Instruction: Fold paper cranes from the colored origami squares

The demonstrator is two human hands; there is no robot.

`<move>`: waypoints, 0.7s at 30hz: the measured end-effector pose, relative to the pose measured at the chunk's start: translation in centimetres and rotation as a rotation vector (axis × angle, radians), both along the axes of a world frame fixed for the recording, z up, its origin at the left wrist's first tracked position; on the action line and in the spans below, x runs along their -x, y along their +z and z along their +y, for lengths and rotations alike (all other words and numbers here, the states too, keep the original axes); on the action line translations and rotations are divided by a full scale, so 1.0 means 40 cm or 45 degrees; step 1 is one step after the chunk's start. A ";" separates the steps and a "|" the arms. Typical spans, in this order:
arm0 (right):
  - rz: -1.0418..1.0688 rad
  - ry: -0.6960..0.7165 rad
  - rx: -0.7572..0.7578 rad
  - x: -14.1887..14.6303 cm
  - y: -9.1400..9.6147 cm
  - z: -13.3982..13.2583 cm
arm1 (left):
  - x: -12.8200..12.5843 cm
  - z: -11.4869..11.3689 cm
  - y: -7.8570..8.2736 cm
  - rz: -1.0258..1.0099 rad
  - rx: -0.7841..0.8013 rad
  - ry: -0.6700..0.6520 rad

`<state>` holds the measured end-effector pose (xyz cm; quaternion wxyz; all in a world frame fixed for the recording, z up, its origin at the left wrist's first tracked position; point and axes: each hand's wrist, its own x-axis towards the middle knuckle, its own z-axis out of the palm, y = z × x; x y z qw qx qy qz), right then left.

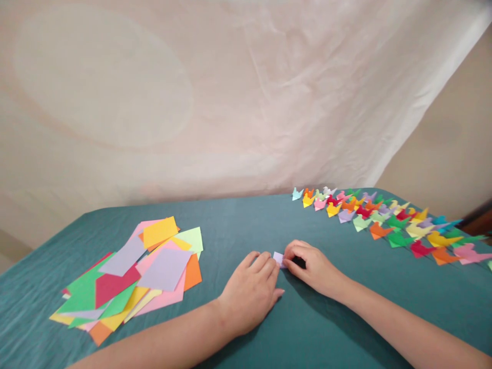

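Observation:
A small folded piece of lilac paper (278,257) lies on the cloth between my hands, partly hidden by fingers at both sides. My right hand (311,266) is closed in a pinch at its right edge, thumb and forefinger together. My left hand (255,287) rests palm down on the cloth, its fingers lying flat with the fingertips at the paper's left side and the thumb held apart. How much of the sheet lies beneath the left fingers is hidden.
Left of my hands, loose coloured paper sheets (165,269) lie in an overlapping pile. Rows of small folded paper birds (361,222) stand along the right side. A green cloth (234,220) covers the table, and a pale sheet (230,102) hangs behind it.

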<state>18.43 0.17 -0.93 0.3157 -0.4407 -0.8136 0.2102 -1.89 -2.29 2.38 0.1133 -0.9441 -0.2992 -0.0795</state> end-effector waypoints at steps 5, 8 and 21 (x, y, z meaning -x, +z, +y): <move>-0.015 -0.015 -0.014 0.002 0.002 0.000 | -0.003 -0.013 -0.006 -0.015 0.012 0.022; -0.010 -0.021 -0.015 0.003 0.007 -0.002 | -0.003 -0.015 -0.008 -0.021 0.039 0.026; 0.013 -0.090 -0.001 0.008 0.013 -0.010 | -0.004 -0.012 -0.015 -0.046 0.104 0.059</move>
